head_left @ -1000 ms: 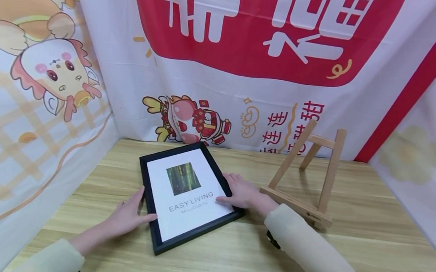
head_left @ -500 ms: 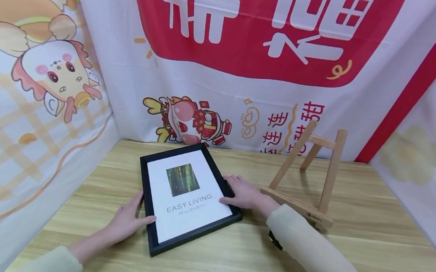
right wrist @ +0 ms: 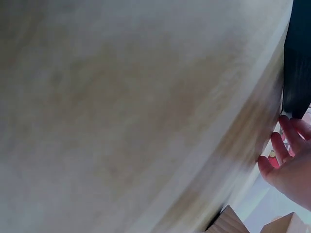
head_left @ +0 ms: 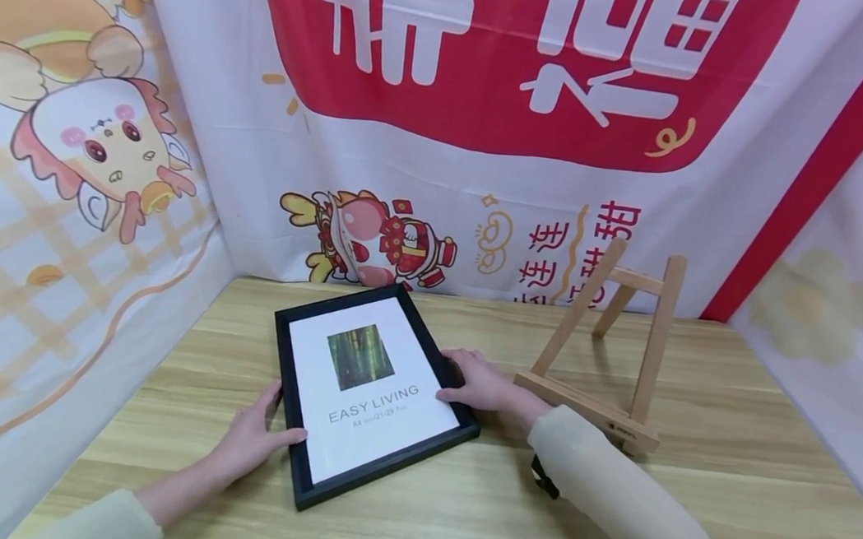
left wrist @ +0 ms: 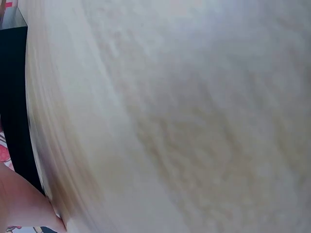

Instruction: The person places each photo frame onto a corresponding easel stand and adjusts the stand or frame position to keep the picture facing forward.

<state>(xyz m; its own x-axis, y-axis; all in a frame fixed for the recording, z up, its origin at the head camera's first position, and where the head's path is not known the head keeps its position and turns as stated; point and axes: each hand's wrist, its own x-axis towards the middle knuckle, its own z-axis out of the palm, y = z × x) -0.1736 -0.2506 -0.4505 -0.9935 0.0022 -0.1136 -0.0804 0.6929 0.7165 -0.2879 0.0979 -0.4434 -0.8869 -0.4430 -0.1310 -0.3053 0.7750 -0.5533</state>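
A black picture frame (head_left: 390,461) lies face up and slightly turned on the wooden table. Its white insert (head_left: 385,415) bears a small green picture and the words EASY LIVING. My left hand (head_left: 246,439) holds its left side, thumb over the border and fingers along the outer edge. On the opposite side my right hand (head_left: 478,381) grips the border, thumb on top. The left wrist view has only the frame's dark side (left wrist: 12,97) and part of the hand. From the right wrist, the fingers (right wrist: 286,131) show close to the table beside the frame.
A small wooden easel (head_left: 579,405) stands on the table (head_left: 732,453) just right of my right hand. Printed cloth hangs (head_left: 437,171) along the table's back edge, with more cloth at both sides.
The frame has turned slightly, its near corner shifting left and toward me. Both hands have stayed at its sides. The easel has not moved.
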